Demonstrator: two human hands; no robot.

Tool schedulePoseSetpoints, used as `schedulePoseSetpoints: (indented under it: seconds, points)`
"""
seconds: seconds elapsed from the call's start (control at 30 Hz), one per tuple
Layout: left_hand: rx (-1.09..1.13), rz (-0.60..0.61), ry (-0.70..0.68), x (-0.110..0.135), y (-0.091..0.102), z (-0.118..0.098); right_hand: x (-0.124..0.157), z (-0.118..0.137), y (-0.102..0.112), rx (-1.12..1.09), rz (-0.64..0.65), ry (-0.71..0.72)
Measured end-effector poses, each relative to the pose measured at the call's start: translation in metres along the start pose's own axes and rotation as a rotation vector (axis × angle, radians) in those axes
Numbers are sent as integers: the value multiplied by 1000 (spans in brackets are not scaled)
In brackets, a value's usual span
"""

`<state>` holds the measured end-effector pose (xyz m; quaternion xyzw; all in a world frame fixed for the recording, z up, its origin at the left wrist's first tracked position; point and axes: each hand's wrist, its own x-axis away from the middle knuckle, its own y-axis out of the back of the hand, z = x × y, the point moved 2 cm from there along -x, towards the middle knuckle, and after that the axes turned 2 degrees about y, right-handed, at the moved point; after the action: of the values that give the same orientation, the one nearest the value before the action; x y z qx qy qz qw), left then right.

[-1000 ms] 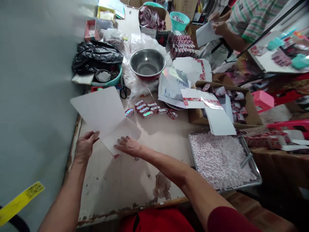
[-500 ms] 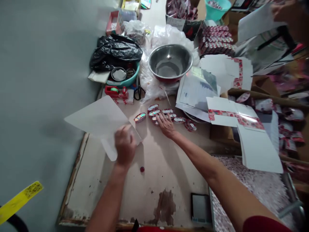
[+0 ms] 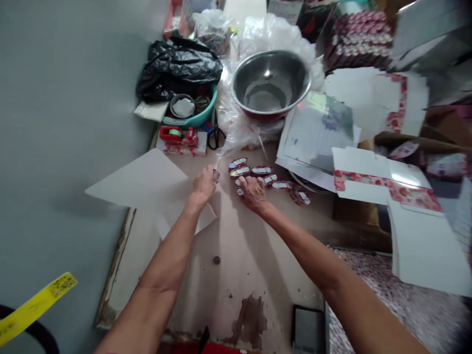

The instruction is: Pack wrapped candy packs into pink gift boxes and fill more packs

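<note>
My left hand (image 3: pixel 204 186) is closed on a small oval packet (image 3: pixel 216 175), whose end sticks out past the fingers. Just right of it, my right hand (image 3: pixel 252 191) has its fingers curled over another oval packet (image 3: pixel 239 183) in a loose cluster. Several more red-edged ovals with shiny or white tops lie around those fingers, such as a packet (image 3: pixel 261 170) behind and a packet (image 3: pixel 282 185) to the right. A white sheet of card (image 3: pixel 142 179) lies at the left, partly behind my left forearm.
A steel bowl (image 3: pixel 271 83) stands at the back on clear plastic bags. A red tape dispenser (image 3: pixel 179 136) and black scissors (image 3: pixel 216 138) lie at back left. Papers (image 3: pixel 313 140) and unfolded printed boxes (image 3: pixel 391 184) fill the right. A small round cap (image 3: pixel 217 260) sits nearer me.
My left hand has moved forward and right from over the white card and taken hold of the separate oval packet. My right hand's fingers have curled in. The view has shifted slightly.
</note>
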<state>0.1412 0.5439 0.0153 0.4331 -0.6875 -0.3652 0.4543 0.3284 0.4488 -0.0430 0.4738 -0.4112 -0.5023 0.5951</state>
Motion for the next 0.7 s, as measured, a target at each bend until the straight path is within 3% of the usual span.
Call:
schedulePoseSetpoints:
  seconds: [0.1, 0.17, 0.27, 0.37, 0.43, 0.5, 0.6, 0.7]
  points:
    - [187, -159, -63, 45, 13, -6, 10, -2, 12, -53, -7, -62]
    - [243, -214, -58, 83, 22, 6, 19, 7, 35, -107, -68, -110]
    - [278, -384, 119, 140, 36, 54, 21, 49, 79, -242, -187, -39]
    - [363, -548, 307, 174, 42, 112, -1, 120, 97, -334, -111, 270]
    - [379, -579, 310, 175, 40, 140, -27, 162, 84, -278, -3, 471]
    - [337, -564, 222, 163, 34, 155, -55, 186, 55, -165, 82, 596]
    - [223, -461, 17, 135, 18, 162, -81, 190, 10, -74, 146, 635]
    - [113, -431, -80, 114, 8, 164, -84, 182, -14, -124, 135, 548]
